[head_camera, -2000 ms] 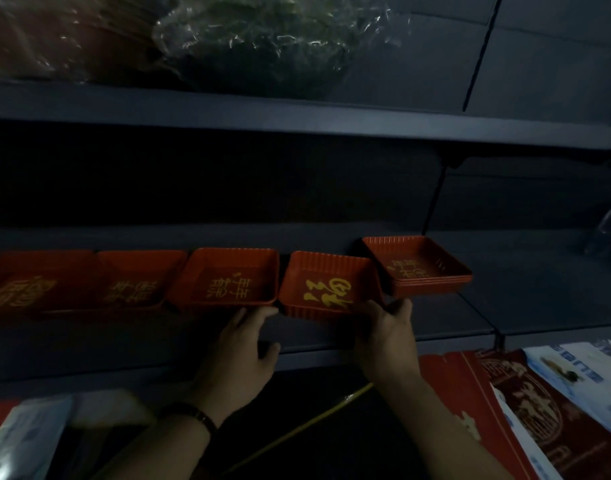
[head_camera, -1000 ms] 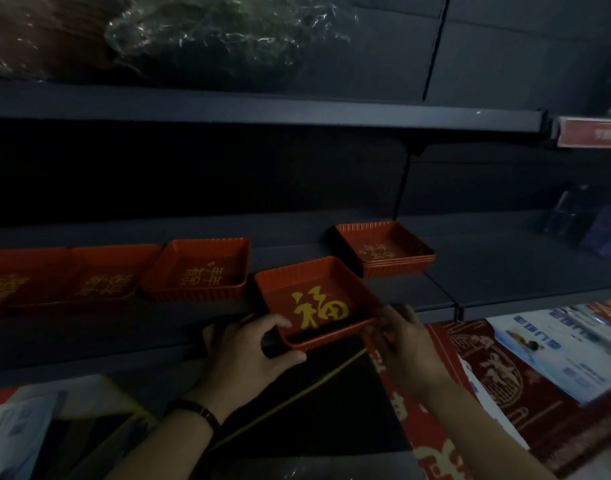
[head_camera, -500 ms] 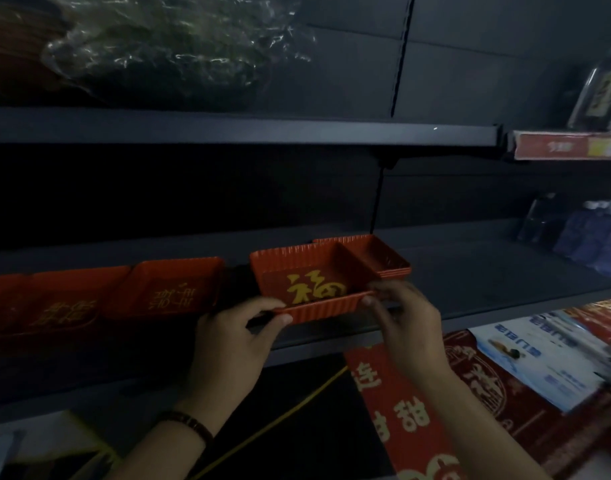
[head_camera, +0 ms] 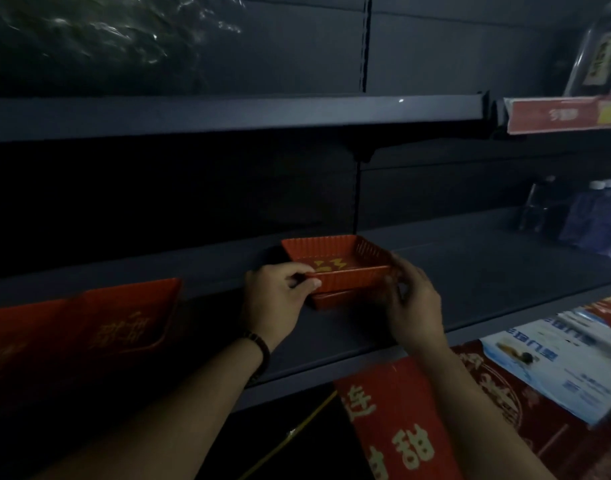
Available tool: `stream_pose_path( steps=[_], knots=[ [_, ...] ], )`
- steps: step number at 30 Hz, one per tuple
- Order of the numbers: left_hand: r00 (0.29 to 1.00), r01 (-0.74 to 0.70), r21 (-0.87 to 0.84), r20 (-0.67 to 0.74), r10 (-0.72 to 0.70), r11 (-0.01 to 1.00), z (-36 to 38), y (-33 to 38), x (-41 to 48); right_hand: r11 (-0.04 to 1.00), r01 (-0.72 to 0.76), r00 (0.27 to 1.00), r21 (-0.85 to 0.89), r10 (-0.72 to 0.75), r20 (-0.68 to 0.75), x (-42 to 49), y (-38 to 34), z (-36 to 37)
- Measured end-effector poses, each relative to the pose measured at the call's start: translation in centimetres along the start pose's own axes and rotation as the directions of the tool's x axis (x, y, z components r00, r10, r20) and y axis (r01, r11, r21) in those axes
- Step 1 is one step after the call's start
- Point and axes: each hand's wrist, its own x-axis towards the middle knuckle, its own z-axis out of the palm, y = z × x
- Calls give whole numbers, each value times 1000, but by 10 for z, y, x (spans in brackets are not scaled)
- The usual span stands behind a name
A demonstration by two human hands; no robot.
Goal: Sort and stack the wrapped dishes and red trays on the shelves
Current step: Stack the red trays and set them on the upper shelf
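A person's two hands held a red tray (head_camera: 335,258) with gold lettering directly over a second tray (head_camera: 335,301) on the middle shelf (head_camera: 470,271) of a dim store rack. The left hand (head_camera: 276,296), a dark bracelet (head_camera: 259,348) at its wrist, pinched the tray's near left corner, thumb on the rim. The right hand (head_camera: 413,303), blurred, curled its fingers against the near right corner. Whether the upper tray had fully settled into the lower one could not be told. Other trays (head_camera: 131,317) lay on the same shelf, well to the left. Wrapped dishes (head_camera: 89,39) sat on the top shelf (head_camera: 228,114). Red packets (head_camera: 401,427) lay below.
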Motion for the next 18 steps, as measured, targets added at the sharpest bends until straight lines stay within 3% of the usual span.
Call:
stream_pose_path(
  steps=[8, 12, 18],
  knots=[
    [999, -24, 62, 42, 21, 998, 28, -6, 13, 965, -261, 936, 0, 253, 246, 20, 16, -5],
    [998, -66, 220, 34, 60, 973, 24, -21, 22, 979, -204, 942, -7, 198, 272, 22, 18, 3],
    [973, -36, 273, 230, -29, 961, 27, -26, 14, 970, -226, 913, -90, 243, 329, 18, 31, 20]
  ],
)
